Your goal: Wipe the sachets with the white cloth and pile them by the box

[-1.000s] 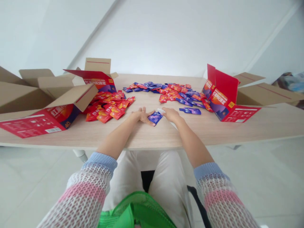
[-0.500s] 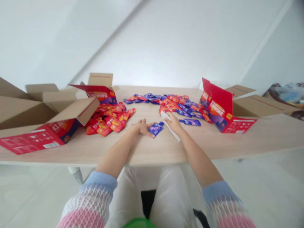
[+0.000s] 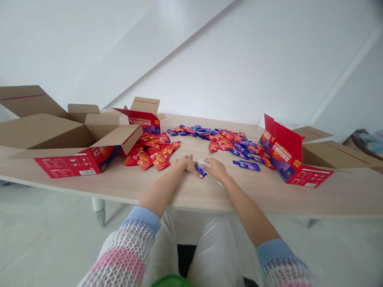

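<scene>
Flat on the table in front of me lies a small purple pouch (image 3: 201, 171), partly covered. My left hand (image 3: 189, 165) holds its left edge down against the tabletop, thumb toward me. My right hand (image 3: 216, 170) is closed on a folded white tissue (image 3: 204, 164), whose front end lies over the pouch's upper part and whose tail hangs back beneath the palm. To the right, a loose purple pouch (image 3: 247, 165) with a spout lies by itself. Left of my hands is a pile of red pouches (image 3: 152, 153).
A heap of mixed red and purple pouches (image 3: 223, 139) curves across the back of the table (image 3: 191, 195). Open red cartons stand around: a large one (image 3: 72, 165) at left, one behind it (image 3: 145, 121), another (image 3: 287, 155) at right. A white wall rises behind.
My right hand has moved left, bringing the tissue from beside the purple pouch onto it. My left hand stays on the pouch. The whole view has shifted and tilted slightly.
</scene>
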The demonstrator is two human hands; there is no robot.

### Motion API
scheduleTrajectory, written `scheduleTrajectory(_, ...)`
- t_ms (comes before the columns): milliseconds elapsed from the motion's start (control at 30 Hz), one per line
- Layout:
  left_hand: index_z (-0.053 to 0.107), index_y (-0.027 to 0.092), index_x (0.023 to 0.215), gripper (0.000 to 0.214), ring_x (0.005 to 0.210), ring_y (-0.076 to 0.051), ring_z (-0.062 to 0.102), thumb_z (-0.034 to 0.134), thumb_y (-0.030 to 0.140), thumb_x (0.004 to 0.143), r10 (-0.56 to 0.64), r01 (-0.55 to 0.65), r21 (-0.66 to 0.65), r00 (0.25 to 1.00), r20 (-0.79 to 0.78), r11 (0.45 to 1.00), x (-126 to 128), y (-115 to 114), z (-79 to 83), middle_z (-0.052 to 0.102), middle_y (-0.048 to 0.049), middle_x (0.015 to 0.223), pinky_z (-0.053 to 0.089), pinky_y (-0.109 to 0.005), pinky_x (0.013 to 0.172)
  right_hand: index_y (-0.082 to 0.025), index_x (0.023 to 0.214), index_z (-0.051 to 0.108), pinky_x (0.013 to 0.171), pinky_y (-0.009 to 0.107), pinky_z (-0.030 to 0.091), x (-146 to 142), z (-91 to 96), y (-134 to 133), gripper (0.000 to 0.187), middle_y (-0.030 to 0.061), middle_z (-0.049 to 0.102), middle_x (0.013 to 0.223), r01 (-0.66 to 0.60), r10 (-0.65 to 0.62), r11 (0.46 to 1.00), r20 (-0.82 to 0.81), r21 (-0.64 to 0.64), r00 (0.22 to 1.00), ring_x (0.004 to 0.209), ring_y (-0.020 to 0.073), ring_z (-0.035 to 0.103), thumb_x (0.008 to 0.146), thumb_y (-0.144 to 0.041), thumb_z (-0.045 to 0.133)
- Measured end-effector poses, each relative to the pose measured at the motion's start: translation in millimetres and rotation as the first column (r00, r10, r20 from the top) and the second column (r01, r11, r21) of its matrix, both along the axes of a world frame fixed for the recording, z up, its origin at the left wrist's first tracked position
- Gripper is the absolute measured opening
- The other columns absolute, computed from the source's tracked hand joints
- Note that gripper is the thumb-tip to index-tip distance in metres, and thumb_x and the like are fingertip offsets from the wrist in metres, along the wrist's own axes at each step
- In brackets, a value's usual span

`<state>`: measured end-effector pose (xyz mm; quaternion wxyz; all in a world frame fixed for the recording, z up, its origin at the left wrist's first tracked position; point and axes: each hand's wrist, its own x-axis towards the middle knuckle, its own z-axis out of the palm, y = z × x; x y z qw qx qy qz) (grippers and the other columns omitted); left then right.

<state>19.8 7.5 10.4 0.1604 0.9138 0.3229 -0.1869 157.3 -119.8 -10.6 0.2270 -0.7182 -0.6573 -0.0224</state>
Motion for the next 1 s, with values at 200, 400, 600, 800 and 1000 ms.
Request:
scheduleTrajectory(200,0.009,0.052,0.143,0.125,0.134,-0.049,-0.013,0.067,0.083,0.037,-0.016,0.016,-0.005,0.998,0.067,1.000,0,0,-2.7,-0.009,-0.0023,0.156,0.009,-0.077,0.093,-0.030,0.109,0.067,0.073,0.033,0.046,30,-7.0,7,0.034,0.0084,0.070,0.100,0.264,-0.265,0.964,-0.016,-0.039,0.964,0.093,0.0261,0.063,0.082,-0.047,0.055)
scheduleTrajectory(400,0.006,0.053,0.143,0.118,0.133,-0.048,-0.016,0.066,0.080,0.045,0.021,-0.021,-0.003,0.999,0.050,1.000,-4,-7,-11.2,-0.015,0.0014,0.154,0.007,-0.080,0.090,-0.024,0.098,0.071,0.078,0.040,0.048,56,-21.0,9,0.038,0.0096,0.071,0.098,0.190,-0.135,0.964,-0.273,0.186,0.953,0.091,0.0291,0.064,0.077,-0.052,0.056)
scheduleTrajectory(600,0.001,0.049,0.145,0.096,0.139,-0.034,-0.013,0.048,0.079,0.068,0.106,-0.111,0.046,0.991,0.087,0.993,-8,-8,-17.9,-0.007,0.0014,0.155,0.005,-0.073,0.099,-0.023,0.098,0.071,0.089,0.046,0.046,50,-19.9,9,0.039,0.0067,0.070,0.100,0.073,0.127,0.932,-0.509,0.354,0.851,0.094,0.0303,0.063,0.073,-0.052,0.061)
scheduleTrajectory(800,0.011,0.048,0.145,0.114,0.134,-0.045,-0.018,0.064,0.081,0.050,0.018,-0.018,0.018,1.000,0.019,1.000,-4,-8,-5.9,-0.018,-0.0006,0.153,0.007,-0.081,0.090,-0.024,0.100,0.072,0.089,0.037,0.046,12,-12.2,5,0.029,0.0048,0.069,0.107,-0.314,0.334,0.943,-0.285,0.115,0.899,0.097,0.0239,0.063,0.075,-0.037,0.066)
scheduleTrajectory(1000,0.015,0.045,0.146,0.120,0.135,-0.046,-0.013,0.065,0.082,0.044,-0.011,0.011,0.019,1.000,-0.016,1.000,0,-4,-2.6,-0.013,-0.0028,0.154,0.011,-0.076,0.096,-0.028,0.110,0.069,0.084,0.031,0.045,19,-6.6,4,0.034,0.0038,0.068,0.112,-0.040,0.037,0.999,-0.206,-0.009,0.978,0.101,0.0227,0.062,0.081,-0.043,0.059)
